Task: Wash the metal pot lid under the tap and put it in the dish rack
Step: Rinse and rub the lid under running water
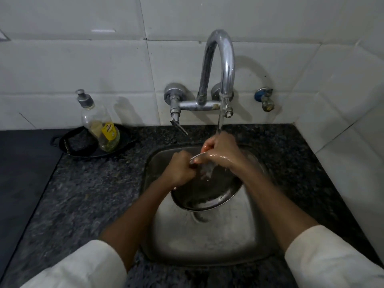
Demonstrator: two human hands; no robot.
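Both hands hold the metal pot lid point(207, 190) tilted over the sink point(207, 242): left hand point(180, 169) closed on its left rim, right hand point(220, 150) gripping the upper edge under the tap point(220, 65) stream.

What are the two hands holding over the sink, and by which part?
Both hold the round metal pot lid by its far upper rim: left hand on the rim's left side, right hand at its top, under the tap's stream.
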